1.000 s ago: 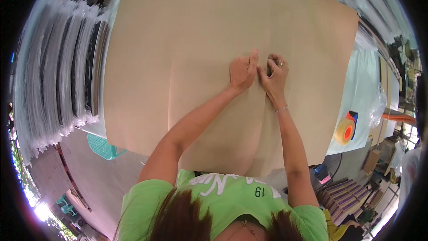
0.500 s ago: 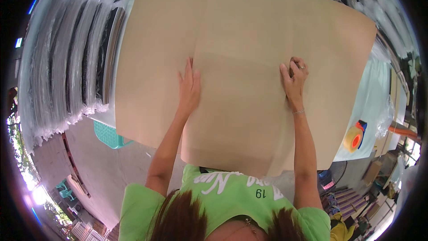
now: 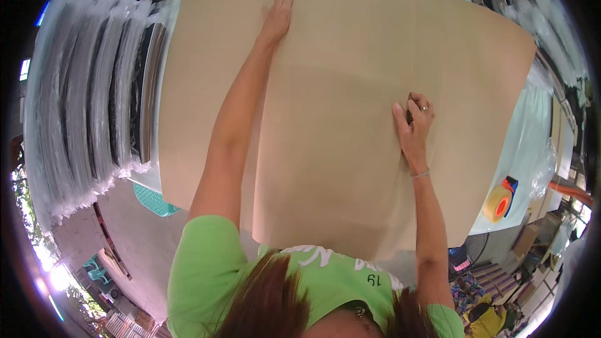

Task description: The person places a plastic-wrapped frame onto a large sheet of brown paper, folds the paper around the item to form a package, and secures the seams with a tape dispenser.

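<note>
A large brown sheet of cardboard or heavy paper point(image 3: 338, 169) covers most of the table in front of me. Its middle part reaches closer to me than its sides, and faint lines run lengthwise along it. My left hand point(image 3: 278, 20) lies flat near the far left of the sheet, arm stretched out, fingers extended and nothing held. Farther right and nearer to me, my right hand point(image 3: 414, 124) rests on the sheet with curled fingers. They close round a small dark object point(image 3: 409, 112), mostly hidden, whose kind I cannot make out.
Plastic-wrapped flat panels point(image 3: 94, 94) stand stacked at the left, with more wrapped panels point(image 3: 544, 19) at the far right. A tape dispenser point(image 3: 499, 201) with yellowish tape sits on the table's pale covering point(image 3: 510, 150). A green plastic stool point(image 3: 153, 200) stands below the left edge.
My left hand has slid far forward along the sheet, away from me. My right hand stays nearly where it was, still curled, and my body leans closer to the table.
</note>
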The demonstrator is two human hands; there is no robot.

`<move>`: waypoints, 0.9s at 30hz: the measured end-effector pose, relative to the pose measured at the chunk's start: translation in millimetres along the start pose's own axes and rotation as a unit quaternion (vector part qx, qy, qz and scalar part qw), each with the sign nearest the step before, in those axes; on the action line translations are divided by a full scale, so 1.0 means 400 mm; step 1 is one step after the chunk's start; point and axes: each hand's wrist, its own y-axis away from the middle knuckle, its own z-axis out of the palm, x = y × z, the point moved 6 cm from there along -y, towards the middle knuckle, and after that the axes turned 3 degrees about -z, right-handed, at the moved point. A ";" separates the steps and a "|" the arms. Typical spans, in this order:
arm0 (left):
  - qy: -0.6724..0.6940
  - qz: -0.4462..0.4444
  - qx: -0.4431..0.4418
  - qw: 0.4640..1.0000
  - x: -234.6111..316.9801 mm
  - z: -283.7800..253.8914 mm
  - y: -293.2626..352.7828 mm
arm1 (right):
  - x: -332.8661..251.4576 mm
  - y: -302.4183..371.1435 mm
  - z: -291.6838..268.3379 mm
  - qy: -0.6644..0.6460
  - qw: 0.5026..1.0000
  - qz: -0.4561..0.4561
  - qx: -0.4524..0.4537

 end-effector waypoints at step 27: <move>-0.288 0.151 0.121 0.938 0.164 0.043 0.257 | 0.006 0.014 -0.006 0.000 0.998 -0.046 0.046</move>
